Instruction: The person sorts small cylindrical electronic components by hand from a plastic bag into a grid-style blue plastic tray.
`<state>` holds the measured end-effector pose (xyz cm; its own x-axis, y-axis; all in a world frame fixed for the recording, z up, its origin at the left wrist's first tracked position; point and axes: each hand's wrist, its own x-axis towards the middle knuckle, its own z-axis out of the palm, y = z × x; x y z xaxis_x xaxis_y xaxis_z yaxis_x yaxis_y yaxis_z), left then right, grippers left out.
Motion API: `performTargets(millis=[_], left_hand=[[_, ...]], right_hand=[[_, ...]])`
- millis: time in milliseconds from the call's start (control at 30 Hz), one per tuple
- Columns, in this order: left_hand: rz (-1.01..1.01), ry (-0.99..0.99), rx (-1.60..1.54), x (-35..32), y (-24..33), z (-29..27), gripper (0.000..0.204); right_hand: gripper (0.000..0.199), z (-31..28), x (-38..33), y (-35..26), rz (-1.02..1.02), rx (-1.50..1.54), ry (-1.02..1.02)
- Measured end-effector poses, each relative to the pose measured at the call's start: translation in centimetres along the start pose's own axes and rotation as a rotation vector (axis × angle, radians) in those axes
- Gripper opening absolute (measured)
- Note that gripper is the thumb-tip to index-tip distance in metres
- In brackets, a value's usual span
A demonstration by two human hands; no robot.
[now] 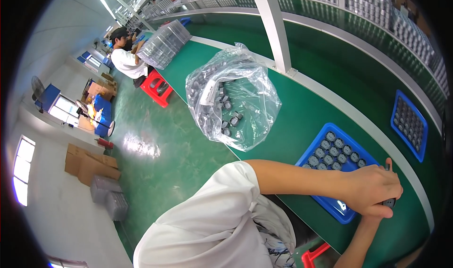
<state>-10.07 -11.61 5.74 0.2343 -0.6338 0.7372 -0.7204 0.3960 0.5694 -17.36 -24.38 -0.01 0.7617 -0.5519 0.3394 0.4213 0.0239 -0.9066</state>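
Note:
My left arm reaches across to the right, over the near part of a blue tray (347, 217). My left hand (373, 187) is closed, its thumb and fingers around a small dark grey round part (390, 202) that shows only in part. Just below it my right forearm (362, 239) rises from the lower edge. The right hand is mostly hidden behind the left one, so its fingers cannot be made out. Inside the blue tray several grey round parts (334, 151) sit in rows.
Left of the tray, a clear plastic bag (264, 112) holding loose grey parts stands on the green table (302, 110). A second blue tray (398, 96) lies beyond the white rail. Farther left are stacked clear trays (165, 44) and a seated person (128, 63) on a red stool (155, 90).

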Motion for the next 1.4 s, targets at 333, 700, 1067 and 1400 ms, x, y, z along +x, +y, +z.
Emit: performTargets(millis=[333,700,1067,1400], left_hand=[[-0.066,0.279,0.382,-1.6,-1.7,-6.5,0.030],[-0.683,0.208,0.774,-12.4,-6.0,-17.3,0.023],[-0.648,0.113,0.807,-13.2,-5.3,-17.3,0.026],[-0.539,0.302,0.693,-13.8,-5.7,-16.2,0.022]], right_hand=[[0.037,-2.6,1.4,-0.1,0.565,0.540,0.000],[0.035,-5.5,3.5,-0.1,0.290,-0.484,0.071],[0.024,-4.1,4.0,0.0,0.347,-1.078,-0.006],[0.022,-5.3,4.1,-1.1,0.436,-1.096,-0.065]])
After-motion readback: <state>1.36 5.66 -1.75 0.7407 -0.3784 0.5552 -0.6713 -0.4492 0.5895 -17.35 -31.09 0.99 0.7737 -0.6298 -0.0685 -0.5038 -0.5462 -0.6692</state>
